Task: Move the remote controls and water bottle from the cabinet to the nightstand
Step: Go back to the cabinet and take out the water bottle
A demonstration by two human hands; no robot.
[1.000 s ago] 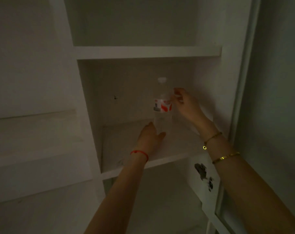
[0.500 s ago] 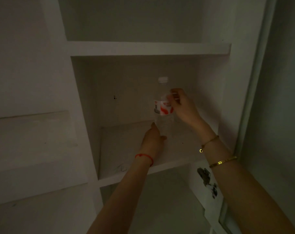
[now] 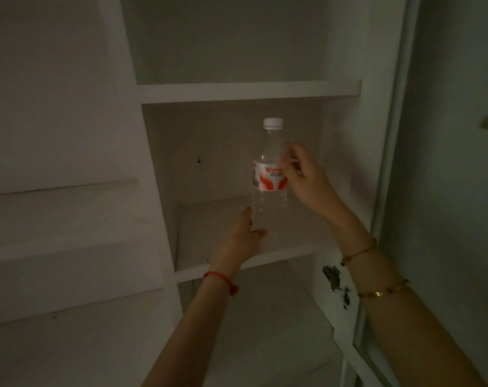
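Observation:
A clear water bottle [image 3: 267, 178] with a white cap and a red-and-white label stands upright in the middle compartment of the white cabinet. My right hand [image 3: 307, 181] grips it at the label from the right. My left hand [image 3: 241, 238] cups its base from the left, with the thumb in front of the bottom. Whether the bottle rests on the shelf board [image 3: 293, 254] or hangs just above it, I cannot tell. No remote control is in view, nor the nightstand.
The light is dim. An upper shelf [image 3: 248, 92] lies close above the bottle cap. The cabinet's right side wall [image 3: 346, 163] and a door frame [image 3: 390, 163] stand to the right. A lower compartment [image 3: 265, 331] opens below, with peeled dark patches [image 3: 333, 277] on its side.
My right hand has closed around the bottle's label, where before its fingers only touched it. My left hand stays at the base. The view has shifted a little.

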